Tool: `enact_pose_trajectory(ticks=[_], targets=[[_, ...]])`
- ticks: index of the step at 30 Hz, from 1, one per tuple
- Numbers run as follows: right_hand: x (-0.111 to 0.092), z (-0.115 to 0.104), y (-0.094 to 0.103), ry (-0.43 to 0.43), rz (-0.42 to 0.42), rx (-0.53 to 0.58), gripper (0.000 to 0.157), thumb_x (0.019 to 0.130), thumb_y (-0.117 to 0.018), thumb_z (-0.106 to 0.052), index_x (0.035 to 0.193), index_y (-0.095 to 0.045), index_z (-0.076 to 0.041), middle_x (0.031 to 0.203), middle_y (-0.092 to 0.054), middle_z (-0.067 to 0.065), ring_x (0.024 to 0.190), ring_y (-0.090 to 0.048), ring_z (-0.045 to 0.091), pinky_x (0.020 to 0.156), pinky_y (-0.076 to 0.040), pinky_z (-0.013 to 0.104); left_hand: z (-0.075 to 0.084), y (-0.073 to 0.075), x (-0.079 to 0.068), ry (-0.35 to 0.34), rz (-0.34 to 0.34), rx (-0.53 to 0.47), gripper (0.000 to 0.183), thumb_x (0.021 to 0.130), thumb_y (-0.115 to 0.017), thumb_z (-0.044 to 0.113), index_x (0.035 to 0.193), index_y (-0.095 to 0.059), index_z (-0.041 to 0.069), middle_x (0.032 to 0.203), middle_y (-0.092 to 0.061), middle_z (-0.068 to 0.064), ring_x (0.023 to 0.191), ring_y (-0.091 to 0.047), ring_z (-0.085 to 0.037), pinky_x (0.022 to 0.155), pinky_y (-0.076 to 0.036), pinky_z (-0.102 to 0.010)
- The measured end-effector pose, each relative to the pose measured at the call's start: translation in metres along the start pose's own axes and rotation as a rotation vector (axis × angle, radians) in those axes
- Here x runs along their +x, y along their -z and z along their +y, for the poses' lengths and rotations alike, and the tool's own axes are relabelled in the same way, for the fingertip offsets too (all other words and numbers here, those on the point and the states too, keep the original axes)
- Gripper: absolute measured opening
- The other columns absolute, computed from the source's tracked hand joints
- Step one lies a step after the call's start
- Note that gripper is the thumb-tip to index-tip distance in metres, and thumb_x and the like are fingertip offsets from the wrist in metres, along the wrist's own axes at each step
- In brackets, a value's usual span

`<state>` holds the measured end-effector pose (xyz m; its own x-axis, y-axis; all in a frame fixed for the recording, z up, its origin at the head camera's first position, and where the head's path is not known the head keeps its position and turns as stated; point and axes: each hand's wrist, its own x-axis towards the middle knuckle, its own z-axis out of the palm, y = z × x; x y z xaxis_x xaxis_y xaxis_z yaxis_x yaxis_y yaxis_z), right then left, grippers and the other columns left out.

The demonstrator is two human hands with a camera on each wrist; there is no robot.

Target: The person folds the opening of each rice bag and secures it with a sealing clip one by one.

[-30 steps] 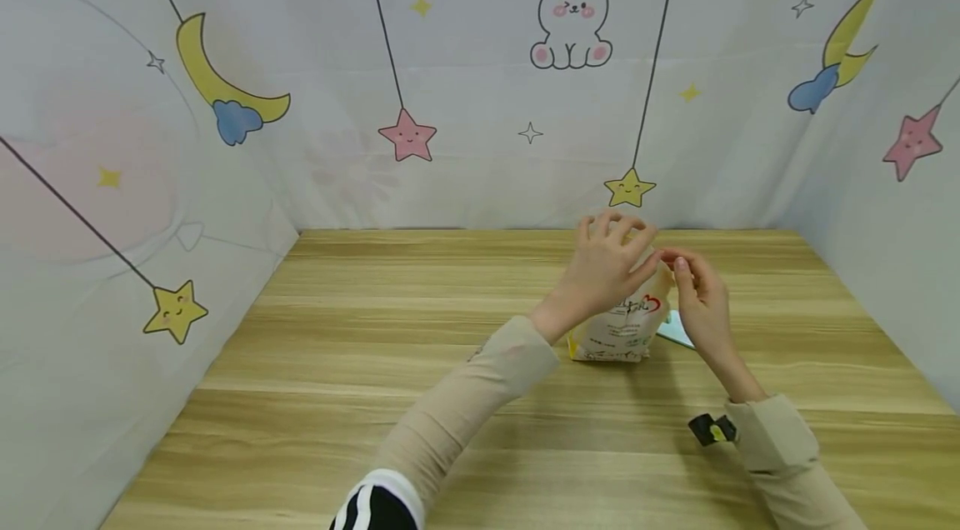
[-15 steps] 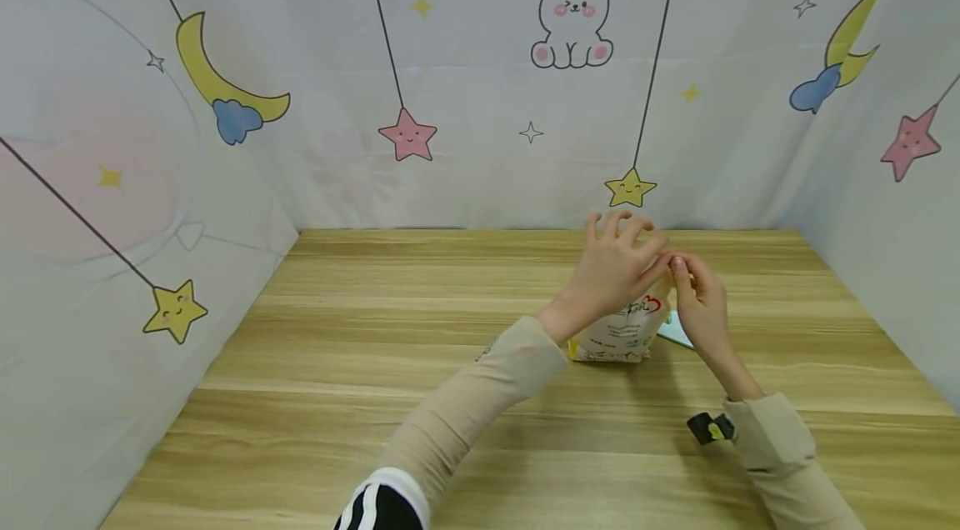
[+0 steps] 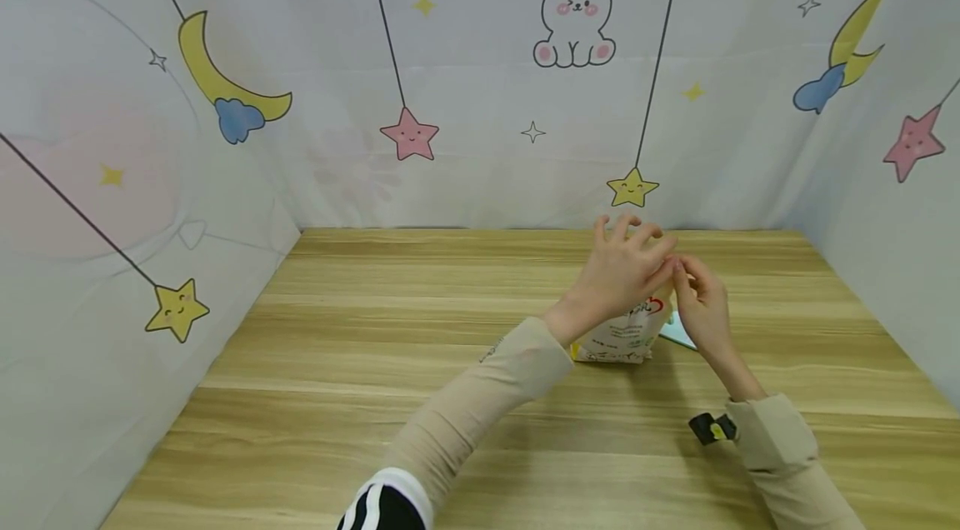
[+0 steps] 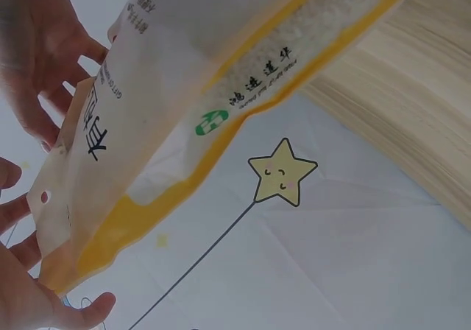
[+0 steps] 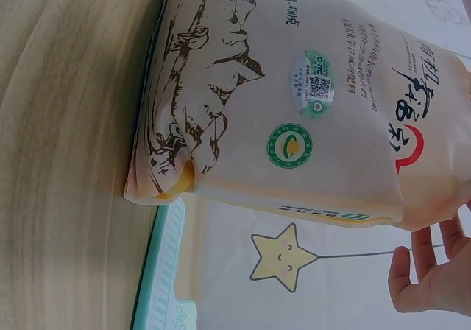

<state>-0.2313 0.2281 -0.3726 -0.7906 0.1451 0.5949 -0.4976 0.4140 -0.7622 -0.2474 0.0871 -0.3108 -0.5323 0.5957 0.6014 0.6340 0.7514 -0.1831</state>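
Observation:
A pale bag of rice (image 3: 618, 334) with a red heart mark stands on the wooden table, its upper part bent toward the right. Through a yellow-edged side window in the left wrist view, white grains show. My left hand (image 3: 626, 270) reaches across its front, thumb and index finger pinching the top edge and the other fingers spread. Close beside it, my right hand (image 3: 703, 305) pinches the top edge near the right corner. The left wrist view shows both hands around the top strip, which has a small hole. In the right wrist view, my right hand (image 5: 434, 278) is partly cut off.
A flat turquoise item (image 3: 678, 332) with pale stripes lies behind the bag at right. The wooden table (image 3: 375, 397) is bounded by cloth walls (image 3: 465, 80) printed with moons, stars and a rabbit. A small black piece (image 3: 712, 428) sticks out from my right sleeve.
My left hand has slid a little to the right along the bag's top, up against my right hand. The right hand and the bag's base have hardly moved.

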Motion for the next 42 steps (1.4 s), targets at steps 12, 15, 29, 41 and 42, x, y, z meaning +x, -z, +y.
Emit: enact_pose_trajectory(ticks=[12,15,29,41,42], targets=[[-0.003,-0.012,-0.001,0.016,0.010,0.013,0.017,0.091,-0.048,-0.013,0.094,-0.065,-0.010,0.089,-0.060,-0.017,0.085,-0.051,-0.008,0.073,-0.037,0.014,0.000,0.001,-0.002,0.007,-0.052,0.023,0.025,0.092,-0.040,0.040,0.104,-0.059,0.029,0.105,-0.060,0.011,0.108,-0.047,-0.014,0.096,-0.031,-0.046],[-0.005,-0.025,-0.003,0.015,0.017,0.031,0.016,0.090,-0.050,-0.013,0.094,-0.065,-0.010,0.088,-0.059,-0.019,0.084,-0.050,-0.008,0.072,-0.038,0.014,0.000,0.002,-0.002,0.012,-0.073,0.032,0.025,0.092,-0.040,0.040,0.103,-0.060,0.029,0.103,-0.060,0.011,0.108,-0.047,-0.014,0.097,-0.030,-0.047],[-0.001,-0.001,-0.004,-0.093,0.006,0.153,0.020,0.083,-0.057,0.002,0.093,-0.065,-0.013,0.082,-0.060,-0.024,0.080,-0.054,-0.003,0.068,-0.043,0.012,0.001,0.004,-0.004,-0.007,-0.131,0.119,0.024,0.089,-0.052,0.028,0.112,-0.057,0.032,0.112,-0.058,0.009,0.108,-0.047,-0.014,0.096,-0.032,-0.046],[-0.003,0.007,0.006,-0.135,-0.069,0.319,0.022,0.086,-0.054,-0.004,0.094,-0.066,-0.022,0.088,-0.064,-0.019,0.087,-0.056,-0.003,0.073,-0.044,0.011,0.005,0.003,-0.004,-0.001,-0.173,0.185,0.025,0.090,-0.050,0.025,0.113,-0.054,0.034,0.111,-0.057,0.009,0.110,-0.046,-0.016,0.096,-0.034,-0.046],[-0.003,0.007,0.007,-0.131,-0.073,0.341,0.023,0.087,-0.053,-0.004,0.094,-0.066,-0.021,0.088,-0.064,-0.018,0.087,-0.056,-0.002,0.074,-0.044,0.011,0.006,0.003,-0.004,-0.001,-0.167,0.192,0.024,0.090,-0.049,0.025,0.112,-0.054,0.034,0.110,-0.057,0.009,0.110,-0.046,-0.016,0.095,-0.034,-0.045]])
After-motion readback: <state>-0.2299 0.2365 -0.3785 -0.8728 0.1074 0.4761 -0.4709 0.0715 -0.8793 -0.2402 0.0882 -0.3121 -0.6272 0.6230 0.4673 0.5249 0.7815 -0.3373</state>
